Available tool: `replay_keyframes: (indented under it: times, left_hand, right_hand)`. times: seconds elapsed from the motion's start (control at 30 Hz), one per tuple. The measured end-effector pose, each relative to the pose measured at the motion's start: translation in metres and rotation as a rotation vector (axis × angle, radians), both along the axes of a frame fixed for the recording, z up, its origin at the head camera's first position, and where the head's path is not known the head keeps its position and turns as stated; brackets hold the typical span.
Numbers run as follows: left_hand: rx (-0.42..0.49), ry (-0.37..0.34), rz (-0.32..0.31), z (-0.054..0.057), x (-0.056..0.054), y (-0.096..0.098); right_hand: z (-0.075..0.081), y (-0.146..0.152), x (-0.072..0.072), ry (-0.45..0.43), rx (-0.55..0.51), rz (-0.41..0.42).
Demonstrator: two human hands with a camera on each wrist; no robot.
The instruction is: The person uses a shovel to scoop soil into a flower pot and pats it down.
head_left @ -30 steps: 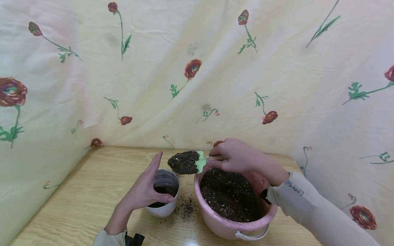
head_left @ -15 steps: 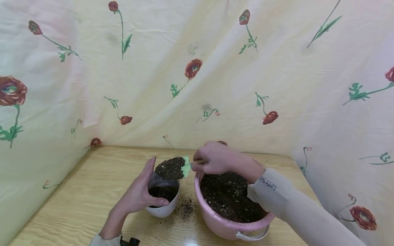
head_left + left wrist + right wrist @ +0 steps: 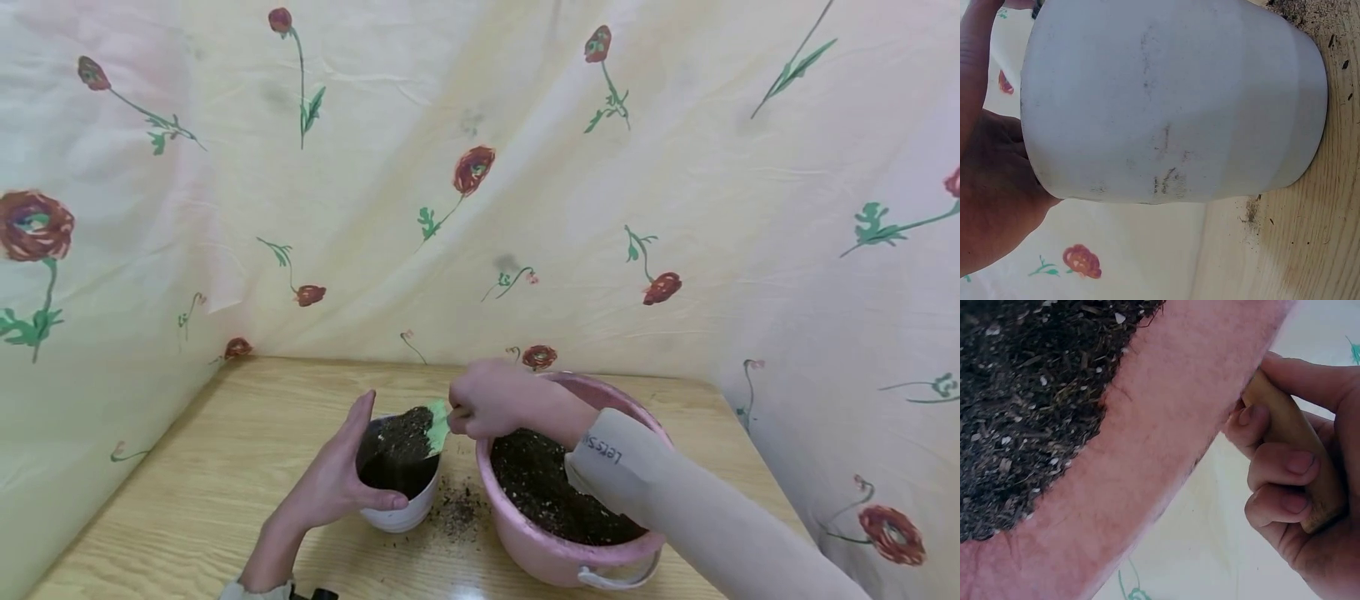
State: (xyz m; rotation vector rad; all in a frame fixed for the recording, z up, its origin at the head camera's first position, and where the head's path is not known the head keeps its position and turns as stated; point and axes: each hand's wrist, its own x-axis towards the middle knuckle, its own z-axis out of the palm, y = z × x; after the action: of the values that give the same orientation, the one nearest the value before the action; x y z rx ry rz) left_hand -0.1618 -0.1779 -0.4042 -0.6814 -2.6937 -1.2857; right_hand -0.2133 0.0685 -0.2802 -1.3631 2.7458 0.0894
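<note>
Our right sleeve [image 3: 675,500] is long and pale beige, with dark lettering [image 3: 602,448] near its cuff [image 3: 584,478]. Our left sleeve [image 3: 251,592] shows a similar pale shade, and a small black piece [image 3: 324,594] sits beside it.

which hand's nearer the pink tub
Right: the right hand, gripping the trowel, is by the left rim of the pink tub; the left hand is farther off, at the left of the white pot.

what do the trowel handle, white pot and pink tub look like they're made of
Trowel handle: most likely wood, smooth and satin, going by its tan colour and darker end.
White pot: probably plastic, matte; its wall is smooth and even, though ceramic is possible.
Pink tub: likely plastic with a dull sheen, from its smooth outer wall; painted metal isn't ruled out.
</note>
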Motion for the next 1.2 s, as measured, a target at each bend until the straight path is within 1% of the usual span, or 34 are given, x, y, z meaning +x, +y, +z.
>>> replay_keyframes:
  times: [0.13, 0.23, 0.4, 0.53, 0.67, 0.87, 0.97, 1.2]
  left_hand:
    - [-0.005, -0.002, 0.000, 0.000, 0.000, 0.000]
    - [-0.012, -0.001, 0.003, 0.001, 0.000, 0.000]
    - [-0.011, 0.003, -0.003, 0.002, 0.000, 0.001]
    - [-0.016, 0.007, -0.005, 0.002, -0.001, 0.002]
    - [-0.012, 0.006, -0.014, 0.002, -0.001, 0.004]
    - [-0.010, 0.022, -0.032, 0.004, -0.002, 0.008]
    - [-0.017, 0.032, -0.042, 0.005, -0.003, 0.011]
    - [-0.023, 0.055, -0.066, 0.009, -0.006, 0.020]
  right_hand:
    - [-0.002, -0.007, 0.000, 0.040, 0.059, 0.002]
    - [-0.002, -0.009, 0.001, 0.058, 0.071, 0.010]
    - [0.003, -0.009, 0.004, 0.092, 0.087, -0.006]
    - [0.006, -0.007, 0.007, 0.088, 0.078, -0.025]
    - [0.010, -0.002, 0.008, 0.072, 0.051, -0.015]
    - [0.018, 0.013, 0.012, 0.050, -0.054, 0.043]
    - [0.021, 0.024, 0.014, 0.052, -0.101, 0.048]
    - [0.030, 0.056, 0.022, 0.141, -0.171, 0.033]
